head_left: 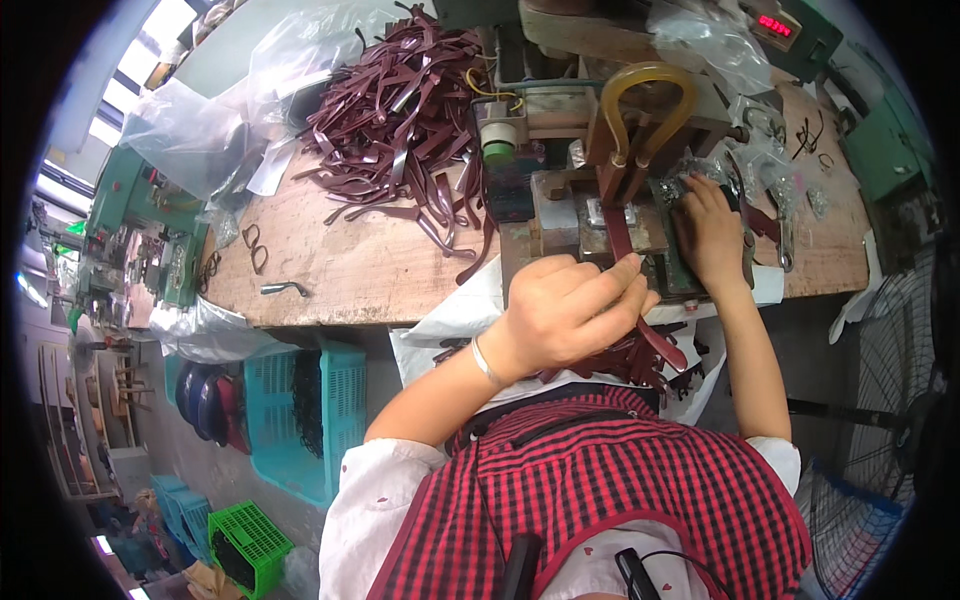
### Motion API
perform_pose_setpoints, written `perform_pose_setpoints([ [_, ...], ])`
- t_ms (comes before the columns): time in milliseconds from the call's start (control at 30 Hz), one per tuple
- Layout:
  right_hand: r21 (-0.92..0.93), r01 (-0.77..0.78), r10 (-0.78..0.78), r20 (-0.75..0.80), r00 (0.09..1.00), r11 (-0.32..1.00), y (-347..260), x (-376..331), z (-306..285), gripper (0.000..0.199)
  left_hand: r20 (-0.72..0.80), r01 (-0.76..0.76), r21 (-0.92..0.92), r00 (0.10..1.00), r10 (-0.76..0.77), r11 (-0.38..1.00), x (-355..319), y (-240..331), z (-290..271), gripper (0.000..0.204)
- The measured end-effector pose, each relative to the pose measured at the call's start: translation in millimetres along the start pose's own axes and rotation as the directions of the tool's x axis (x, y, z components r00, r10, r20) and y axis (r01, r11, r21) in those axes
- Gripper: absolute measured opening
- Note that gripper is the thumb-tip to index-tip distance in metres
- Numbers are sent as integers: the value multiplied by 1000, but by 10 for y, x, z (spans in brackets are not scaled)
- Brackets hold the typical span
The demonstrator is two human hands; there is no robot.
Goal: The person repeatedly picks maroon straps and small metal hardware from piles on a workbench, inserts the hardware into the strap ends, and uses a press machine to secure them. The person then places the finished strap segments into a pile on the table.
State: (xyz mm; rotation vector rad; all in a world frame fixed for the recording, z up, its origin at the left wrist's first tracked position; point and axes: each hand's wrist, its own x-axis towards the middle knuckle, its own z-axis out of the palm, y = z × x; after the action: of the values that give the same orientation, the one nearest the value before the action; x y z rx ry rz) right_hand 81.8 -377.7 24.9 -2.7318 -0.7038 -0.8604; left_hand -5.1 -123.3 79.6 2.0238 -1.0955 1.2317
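Left hand (565, 310) is pinching a dark red strap (622, 238), fingers together on it near the machine's front edge. The strap's long axis is running near-far: far end lying on the metal plate of the press (600, 215), near end trailing down past the left hand toward the lap, tail (662, 343) hanging below the knuckles. So the strap is lying ahead of and slightly right of the left grip, pointing away from the body into the press.

Right hand (712, 235) is resting flat-ish on the right side of the press, fingertips touching small metal fittings (690, 172) there; whether the fingers are clamping one, cannot tell, they are curled over and hiding it. Right hand is just beside the strap's far end, to its right; left hand is the nearer one to the strap, already on it.

Amber loop handle (647, 85) is standing above the plate. A pile of straps (400, 110) is lying on the table (340, 270) to the left, well apart from both hands. More straps (610, 360) are sitting in the lap under the left hand.
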Motion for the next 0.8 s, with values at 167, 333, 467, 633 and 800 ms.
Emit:
perform_pose_setpoints([
  [167,429,-468,542,-62,838,773,90,-219,15,17,75,174,143,980,-186,974,-515,-74,-543,25],
  [333,527,-535,622,16,783,660,-3,-203,-115,16,543,17,631,704,-457,776,-923,-907,-818,23],
  [467,607,-519,609,72,790,602,-52,-116,30,17,440,317,423,747,-498,849,-1299,-1201,-782,20],
  [633,599,-542,593,135,794,589,-49,-120,-85,19,-65,664,166,745,-664,729,-1028,-1405,-1023,13],
  [800,618,-505,609,53,792,602,23,-106,-49,17,-20,467,584,826,-564,664,-577,-1886,-1402,20],
])
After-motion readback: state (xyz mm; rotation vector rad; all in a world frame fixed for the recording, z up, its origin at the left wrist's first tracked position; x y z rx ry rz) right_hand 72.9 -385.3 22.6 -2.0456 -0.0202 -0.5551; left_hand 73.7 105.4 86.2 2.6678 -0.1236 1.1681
